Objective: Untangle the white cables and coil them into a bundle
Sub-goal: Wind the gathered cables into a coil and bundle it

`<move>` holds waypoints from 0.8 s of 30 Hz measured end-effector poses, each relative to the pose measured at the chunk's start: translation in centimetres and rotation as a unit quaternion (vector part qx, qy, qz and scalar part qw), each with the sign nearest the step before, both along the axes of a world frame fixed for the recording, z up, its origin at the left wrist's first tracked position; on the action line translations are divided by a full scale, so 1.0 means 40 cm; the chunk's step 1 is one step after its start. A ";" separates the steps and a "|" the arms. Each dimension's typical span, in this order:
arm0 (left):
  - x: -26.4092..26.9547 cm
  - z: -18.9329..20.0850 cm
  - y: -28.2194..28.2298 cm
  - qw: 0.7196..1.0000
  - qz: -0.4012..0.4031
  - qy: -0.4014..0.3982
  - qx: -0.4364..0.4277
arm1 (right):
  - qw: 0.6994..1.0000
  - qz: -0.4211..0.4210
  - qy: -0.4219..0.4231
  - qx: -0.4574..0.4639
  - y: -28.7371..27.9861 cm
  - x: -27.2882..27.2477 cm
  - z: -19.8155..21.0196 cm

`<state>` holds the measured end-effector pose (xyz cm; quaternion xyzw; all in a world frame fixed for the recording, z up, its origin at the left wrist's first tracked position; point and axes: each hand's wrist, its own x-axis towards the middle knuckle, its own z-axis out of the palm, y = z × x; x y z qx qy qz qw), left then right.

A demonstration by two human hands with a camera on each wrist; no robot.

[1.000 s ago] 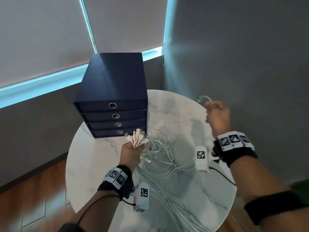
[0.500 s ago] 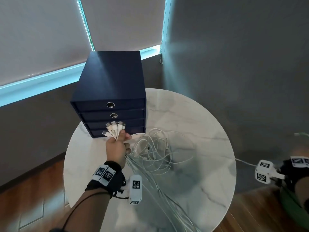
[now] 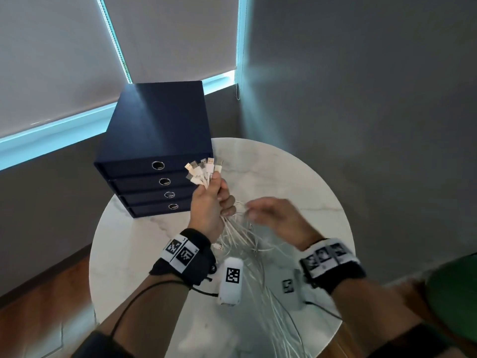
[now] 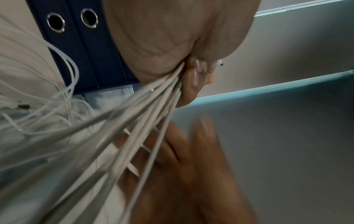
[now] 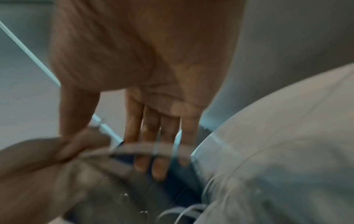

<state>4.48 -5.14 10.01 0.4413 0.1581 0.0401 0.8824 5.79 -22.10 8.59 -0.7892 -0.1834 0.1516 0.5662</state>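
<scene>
My left hand [image 3: 214,200] is raised over the round marble table [image 3: 296,177] and grips a bunch of white cables [image 3: 247,244] just below their plugs [image 3: 202,170], which fan out above the fist. The cables hang down from the fist and trail off the table's near edge. In the left wrist view the cords [image 4: 145,109] run taut out of the curled fingers [image 4: 193,78]. My right hand [image 3: 268,215], blurred, is just right of the left fist with fingers [image 5: 159,145] straight among the strands, holding none that I can see.
A dark blue drawer box [image 3: 154,151] with ring pulls stands at the table's back left, close behind the left hand. Grey walls and window blinds lie behind. Wooden floor [image 3: 38,319] shows at the left, below the table.
The right hand came back from far right, off the table, to the cables beside the left fist. The left hand rose and shifted right, lifting the cable loops off the tabletop.
</scene>
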 end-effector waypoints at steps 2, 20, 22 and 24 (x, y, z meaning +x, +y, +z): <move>0.007 0.006 -0.011 1.000 0.003 -0.004 -0.025 | 0.993 0.103 0.051 -0.023 0.094 -0.044 -0.011; 0.005 -0.046 0.184 0.990 0.115 -0.002 -0.080 | 0.920 -0.092 0.116 -0.362 -0.352 -0.039 -0.262; 0.000 -0.057 0.188 0.991 0.105 0.009 -0.081 | 0.910 -0.126 0.095 -0.383 -0.424 -0.006 -0.246; -0.010 -0.069 0.185 0.992 0.088 0.021 -0.086 | 0.896 -0.195 0.073 -0.393 -0.483 0.032 -0.208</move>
